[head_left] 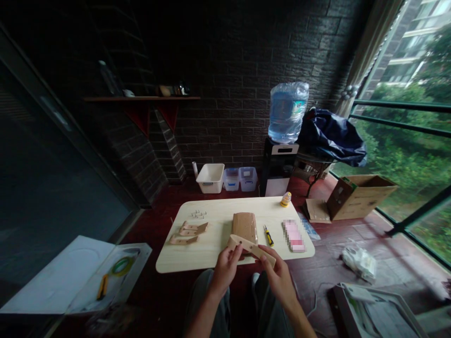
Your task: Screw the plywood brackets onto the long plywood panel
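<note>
Apparent step: handling. Left hand and right hand grip wooden piece; turning it likely needs both. Screwdriver: its two o'clock.

Smooth matt wood-like tabletop; pale wooden pieces; crinkled glossy plastic around 1 water bottle.

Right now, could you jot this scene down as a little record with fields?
left hand: on one end of a wooden piece
right hand: on its other end
beyond the hands: brown package
right of package: yellow-and-black screwdriver
table's left side: more wooden pieces, small metal hardware
table: pale top, rounded corners
</note>
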The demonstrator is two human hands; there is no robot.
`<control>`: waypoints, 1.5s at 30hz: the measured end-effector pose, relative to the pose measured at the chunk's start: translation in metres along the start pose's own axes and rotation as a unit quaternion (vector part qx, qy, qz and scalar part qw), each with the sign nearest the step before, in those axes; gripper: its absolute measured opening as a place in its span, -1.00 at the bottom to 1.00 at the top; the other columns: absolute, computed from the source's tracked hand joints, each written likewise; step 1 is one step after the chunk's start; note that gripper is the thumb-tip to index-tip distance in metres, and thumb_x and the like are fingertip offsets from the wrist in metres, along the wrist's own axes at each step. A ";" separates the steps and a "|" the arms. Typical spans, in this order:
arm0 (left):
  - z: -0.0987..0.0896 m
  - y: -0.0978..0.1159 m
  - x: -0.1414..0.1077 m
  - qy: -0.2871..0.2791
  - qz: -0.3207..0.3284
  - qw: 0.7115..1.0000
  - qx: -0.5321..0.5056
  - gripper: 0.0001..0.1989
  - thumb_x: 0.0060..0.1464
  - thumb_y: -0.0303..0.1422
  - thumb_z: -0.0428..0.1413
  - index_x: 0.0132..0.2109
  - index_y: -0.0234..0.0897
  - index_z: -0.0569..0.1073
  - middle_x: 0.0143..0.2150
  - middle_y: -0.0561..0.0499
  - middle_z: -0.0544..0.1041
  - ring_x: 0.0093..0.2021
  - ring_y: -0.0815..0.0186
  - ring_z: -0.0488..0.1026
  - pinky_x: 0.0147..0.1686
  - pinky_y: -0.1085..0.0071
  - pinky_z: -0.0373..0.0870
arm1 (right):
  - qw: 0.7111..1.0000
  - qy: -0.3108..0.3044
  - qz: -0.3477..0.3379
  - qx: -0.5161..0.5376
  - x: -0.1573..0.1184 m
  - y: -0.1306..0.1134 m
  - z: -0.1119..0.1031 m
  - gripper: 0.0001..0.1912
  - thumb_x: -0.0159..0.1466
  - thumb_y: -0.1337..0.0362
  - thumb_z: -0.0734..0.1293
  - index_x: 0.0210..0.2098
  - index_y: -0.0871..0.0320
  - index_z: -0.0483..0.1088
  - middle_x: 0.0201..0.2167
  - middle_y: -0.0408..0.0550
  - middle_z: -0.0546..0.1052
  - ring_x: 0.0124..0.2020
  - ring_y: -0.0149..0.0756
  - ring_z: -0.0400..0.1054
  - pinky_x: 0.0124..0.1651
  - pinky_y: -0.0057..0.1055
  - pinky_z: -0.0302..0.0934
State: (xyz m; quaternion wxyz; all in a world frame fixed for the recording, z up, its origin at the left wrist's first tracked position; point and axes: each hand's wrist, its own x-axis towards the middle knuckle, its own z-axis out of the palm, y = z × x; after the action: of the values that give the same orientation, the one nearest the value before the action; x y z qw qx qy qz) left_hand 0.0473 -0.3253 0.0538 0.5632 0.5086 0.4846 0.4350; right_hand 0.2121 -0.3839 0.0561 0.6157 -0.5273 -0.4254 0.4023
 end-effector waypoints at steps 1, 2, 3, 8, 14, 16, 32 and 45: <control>-0.001 -0.001 -0.004 0.016 0.004 1.000 0.019 -0.45 0.05 0.15 0.12 -0.11 -0.24 0.53 -0.11 -0.17 0.64 -0.13 0.04 0.60 -0.06 0.20 0.51 | 1.000 -0.017 0.009 -0.009 -0.006 -0.001 -0.003 -0.48 0.18 -0.10 0.41 -0.01 0.10 0.56 -0.04 0.10 0.60 -0.01 0.02 0.48 0.07 -0.08 0.36; -0.003 -0.002 -0.008 0.029 0.013 0.999 0.035 -0.47 0.07 0.14 0.10 -0.10 -0.22 0.52 -0.12 -0.16 0.64 -0.14 0.05 0.61 -0.06 0.21 0.51 | 0.999 -0.031 0.017 -0.017 -0.012 -0.001 -0.006 -0.49 0.18 -0.10 0.40 -0.03 0.10 0.57 -0.04 0.10 0.61 0.01 0.02 0.47 0.09 -0.09 0.35; -0.004 -0.003 -0.012 0.041 0.026 0.998 0.047 -0.49 0.09 0.13 0.08 -0.08 -0.20 0.50 -0.11 -0.14 0.64 -0.13 0.06 0.60 -0.04 0.22 0.50 | 0.998 -0.045 0.025 -0.024 -0.018 -0.001 -0.009 -0.51 0.19 -0.10 0.40 -0.06 0.10 0.58 -0.04 0.09 0.61 0.01 0.03 0.47 0.09 -0.11 0.35; -0.006 0.007 -0.023 0.056 0.097 0.989 0.093 -0.59 0.19 0.04 0.01 -0.01 -0.10 0.44 -0.08 -0.11 0.62 -0.06 0.12 0.58 -0.07 0.30 0.49 | 0.998 -0.053 0.035 -0.022 -0.037 0.003 -0.021 -0.54 0.21 -0.09 0.39 -0.07 0.09 0.56 -0.09 0.08 0.62 -0.05 0.01 0.50 0.02 -0.15 0.40; 0.004 0.030 -0.039 -0.034 0.108 0.978 0.177 -0.70 0.19 -0.03 0.07 -0.08 -0.03 0.55 -0.15 -0.06 0.65 -0.14 0.16 0.59 -0.15 0.38 0.45 | 0.999 -0.025 0.022 -0.017 -0.043 -0.004 -0.026 -0.36 0.18 -0.07 0.42 0.19 0.04 0.37 -0.03 0.08 0.58 -0.08 -0.09 0.51 -0.02 -0.20 0.42; 0.009 0.031 -0.045 -0.045 0.101 0.975 0.192 -0.66 0.19 -0.03 0.08 -0.05 -0.07 0.56 -0.18 -0.06 0.66 -0.17 0.16 0.59 -0.17 0.38 0.44 | 0.999 -0.031 0.003 -0.034 -0.041 -0.008 -0.026 -0.31 0.19 -0.05 0.42 0.25 0.02 0.30 -0.01 0.06 0.57 -0.14 -0.14 0.52 -0.07 -0.22 0.44; 0.011 0.046 -0.077 -0.239 0.023 0.970 -0.044 -0.24 0.05 -0.14 0.29 0.34 -0.13 0.24 0.10 -0.16 0.54 0.06 0.10 0.51 -0.04 0.29 0.49 | 0.977 0.113 -0.069 -0.170 -0.009 0.001 -0.044 -0.49 0.25 -0.03 0.32 0.06 0.16 0.40 -0.26 0.06 0.61 -0.38 -0.19 0.49 -0.31 -0.32 0.35; 0.008 0.027 -0.051 -0.071 0.034 0.996 0.037 -0.60 0.19 -0.12 0.14 0.06 -0.27 0.49 -0.24 -0.08 0.66 -0.24 0.19 0.64 -0.08 0.32 0.49 | 0.957 0.060 -0.058 -0.277 -0.010 0.016 -0.048 -0.51 0.27 -0.10 0.26 -0.04 0.15 0.47 -0.33 0.04 0.61 -0.38 -0.20 0.47 -0.32 -0.38 0.30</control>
State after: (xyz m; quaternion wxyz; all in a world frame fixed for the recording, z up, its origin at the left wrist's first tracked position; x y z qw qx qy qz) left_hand 0.0474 -0.3735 0.0861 0.5617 0.5747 0.4421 0.3985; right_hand 0.2538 -0.4066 0.0355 0.4925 -0.6746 -0.5121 0.2001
